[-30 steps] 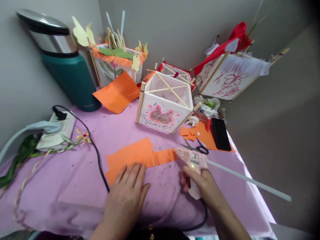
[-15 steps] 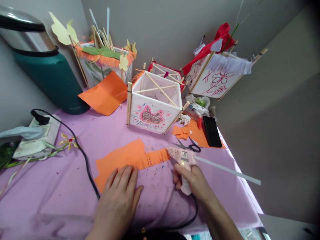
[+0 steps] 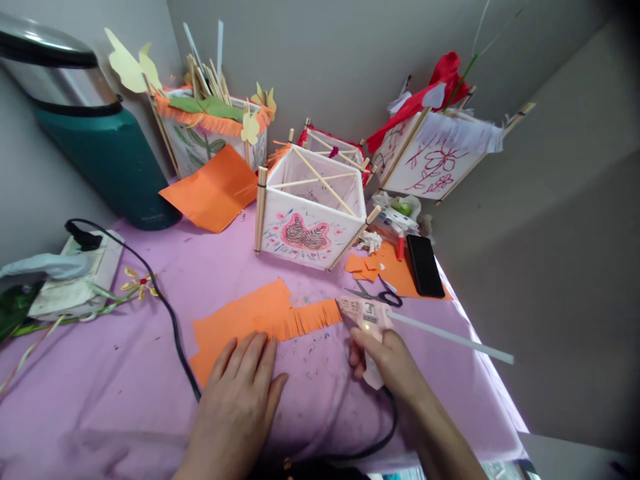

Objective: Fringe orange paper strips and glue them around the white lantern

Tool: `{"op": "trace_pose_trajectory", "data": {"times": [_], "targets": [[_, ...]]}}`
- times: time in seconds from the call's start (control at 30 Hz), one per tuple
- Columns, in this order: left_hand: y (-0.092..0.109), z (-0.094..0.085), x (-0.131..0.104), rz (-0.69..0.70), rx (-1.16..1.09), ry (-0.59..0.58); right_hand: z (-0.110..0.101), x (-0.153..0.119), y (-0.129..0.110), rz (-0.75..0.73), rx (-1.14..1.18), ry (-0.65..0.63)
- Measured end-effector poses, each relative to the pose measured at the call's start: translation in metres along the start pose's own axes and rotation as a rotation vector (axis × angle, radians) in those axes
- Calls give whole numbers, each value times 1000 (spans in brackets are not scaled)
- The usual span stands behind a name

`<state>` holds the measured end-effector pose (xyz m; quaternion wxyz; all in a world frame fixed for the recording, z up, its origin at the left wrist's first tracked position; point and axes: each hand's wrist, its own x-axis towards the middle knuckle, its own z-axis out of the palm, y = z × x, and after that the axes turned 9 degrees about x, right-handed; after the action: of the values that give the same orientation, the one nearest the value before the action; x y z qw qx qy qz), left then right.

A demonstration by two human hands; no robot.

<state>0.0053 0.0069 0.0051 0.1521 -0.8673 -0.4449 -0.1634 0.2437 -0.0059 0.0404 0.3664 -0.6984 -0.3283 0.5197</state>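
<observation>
Only view swung since earlier frame. Left hand (image 3: 243,380) lay flat, open on orange paper (image 3: 237,313), presumably steadying it against worktop (image 3: 135,373); right hand (image 3: 383,353) gripped glue gun (image 3: 361,309), nozzle (image 3: 345,305) near fringe (image 3: 313,319) end, contact unclear.

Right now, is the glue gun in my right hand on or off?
It appears on: a small yellowish light glows on the glue gun in the right hand. Heat cannot be seen.

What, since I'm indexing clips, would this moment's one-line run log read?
left hand: palm-down on orange paper | right hand: holds glue gun beside fringed strip | nearby: scissors, black phone
</observation>
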Motion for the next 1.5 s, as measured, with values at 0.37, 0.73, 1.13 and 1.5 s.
{"op": "trace_pose_trajectory", "data": {"times": [0.37, 0.73, 1.13, 1.5], "targets": [[0, 0, 0, 8, -15, 1, -2, -2, -3, -42, -80, 9], [0, 0, 0, 2, -10, -4, 4, -1, -4, -21, -49, -17], [1, 2, -1, -13, 13, -22, 1, -4, -6, -27, -136, -30], [3, -1, -1, -21, 45, -47, -3, -5, -5, -51, -162, 9]]}}
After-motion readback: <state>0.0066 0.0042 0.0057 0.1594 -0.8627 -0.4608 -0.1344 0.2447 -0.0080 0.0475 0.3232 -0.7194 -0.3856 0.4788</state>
